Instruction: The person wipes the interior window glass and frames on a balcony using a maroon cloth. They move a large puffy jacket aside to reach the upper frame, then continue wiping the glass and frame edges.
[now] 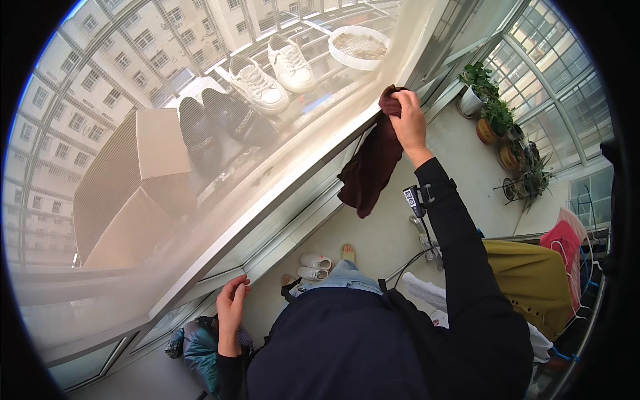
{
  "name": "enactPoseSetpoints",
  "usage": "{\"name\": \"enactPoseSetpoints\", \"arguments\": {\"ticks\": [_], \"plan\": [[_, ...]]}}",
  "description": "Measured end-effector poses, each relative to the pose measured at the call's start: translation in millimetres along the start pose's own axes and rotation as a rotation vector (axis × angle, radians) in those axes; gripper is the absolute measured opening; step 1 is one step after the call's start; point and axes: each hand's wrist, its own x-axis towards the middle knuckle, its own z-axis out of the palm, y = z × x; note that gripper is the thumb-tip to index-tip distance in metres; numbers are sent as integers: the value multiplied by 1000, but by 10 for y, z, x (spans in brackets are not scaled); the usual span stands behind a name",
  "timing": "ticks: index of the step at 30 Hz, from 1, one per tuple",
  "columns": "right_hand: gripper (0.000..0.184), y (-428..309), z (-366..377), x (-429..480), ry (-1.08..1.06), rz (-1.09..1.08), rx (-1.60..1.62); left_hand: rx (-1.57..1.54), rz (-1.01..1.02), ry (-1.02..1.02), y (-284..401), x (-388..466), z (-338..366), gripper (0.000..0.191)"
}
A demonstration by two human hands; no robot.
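My right hand (411, 120) grips a dark maroon cloth (372, 167) at the right part of the window sill. A bunched end of the cloth lies against the edge of the window frame (280, 172), while the rest hangs down below the sill. My left hand (233, 297) is held low beside the lower window frame, with nothing in it and its fingers loosely bent. Whether it touches the frame I cannot tell. Behind the window's insect screen (220, 200) stand an open cardboard box (135, 190), dark shoes (220, 125) and white sneakers (272, 77).
A white sieve (359, 47) rests on the outside rack. Potted plants (495, 117) line the right wall. A mustard garment (530, 280) and pink clothing (562, 240) hang at lower right. White shoes (315, 265) are on the floor; a dark teal bag (200, 350) sits at lower left.
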Motion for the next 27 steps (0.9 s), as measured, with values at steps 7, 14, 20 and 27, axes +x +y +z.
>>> {"name": "enactPoseSetpoints", "arguments": {"ticks": [7,14,20,27], "plan": [[39,-878,115,-568,-111,-116,194,-47,16,31,-80,-114,-13,30],[39,-2039,134,-1183,-233,-188,412,-87,26,160,-263,-320,-212,30],[38,-2899,160,-1573,-349,-264,603,-138,63,375,-479,-630,-540,26],[38,-3719,275,-2162,-820,-536,1002,157,469,1244,-308,-880,-1234,46]]}}
